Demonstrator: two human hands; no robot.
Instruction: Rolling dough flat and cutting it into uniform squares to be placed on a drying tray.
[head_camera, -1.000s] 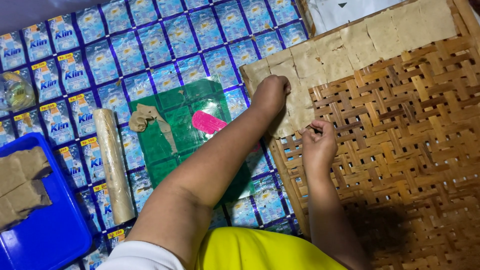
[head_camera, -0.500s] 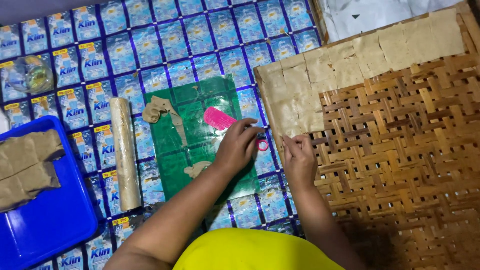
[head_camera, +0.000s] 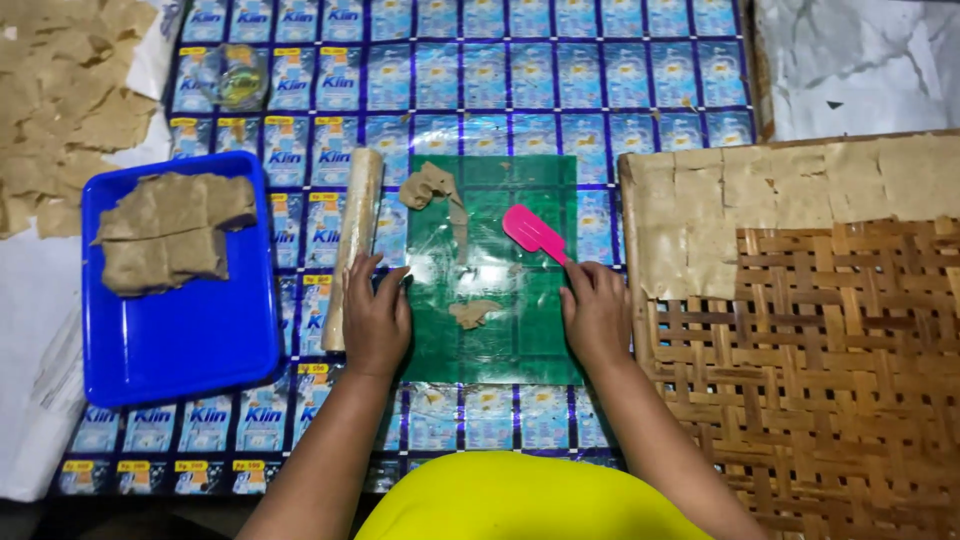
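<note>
A green mat (head_camera: 520, 330) is laid on a sheet of blue sachets (head_camera: 480, 80), and both hands are set at its edges. The left hand (head_camera: 377, 318) is pressed flat, fingers spread, on the mat's left edge, just beside a pale roller (head_camera: 352, 240). The right hand (head_camera: 597, 310) is closed around the handle of a pink spatula (head_camera: 535, 233), whose blade is rested on the mat's upper right; most of the handle is hidden under the fingers. Two scraps of brown dough (head_camera: 472, 313) are seen on the mat, one near the middle, one at the top left.

A blue tray (head_camera: 190, 350) with stacked dough slabs is placed to the left. A woven rack (head_camera: 850, 380) is set to the right, its upper part covered with thin dough sheets (head_camera: 800, 190) and its right side cut off by the frame. A small glass (head_camera: 232, 78) at the top left is hard to make out. The forearms are partly hidden by a yellow shirt (head_camera: 520, 500).
</note>
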